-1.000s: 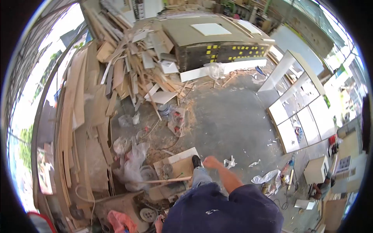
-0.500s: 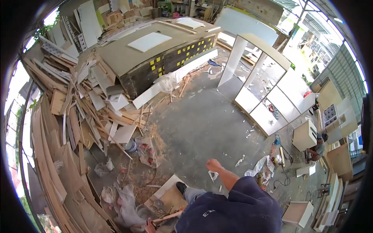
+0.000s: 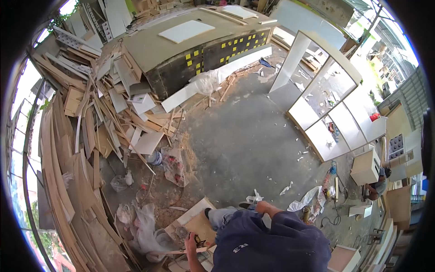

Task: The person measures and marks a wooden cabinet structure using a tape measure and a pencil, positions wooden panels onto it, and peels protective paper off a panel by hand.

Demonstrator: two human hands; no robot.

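Note:
My left hand is low at the left, closed round a small black-and-yellow tool that resembles a tape measure. A thin wooden strip passes beside or beneath this hand; contact is unclear. Below lies a pale wooden panel on the floor, with my left shoe at its edge. My right hand is in front of my body, fingers apparently curled, with nothing seen in it. A dark shoe and a crumpled white scrap show just beyond it.
Scrap boards are heaped along the left. A large dark-sided platform stands ahead. A white shelving frame is on the right. Plastic bags and a cable lie on the floor. Another person crouches at far right.
My right hand has drawn back toward my body from its forward reach. The left hand has moved forward and shows more fully with its tool. The view has shifted slightly.

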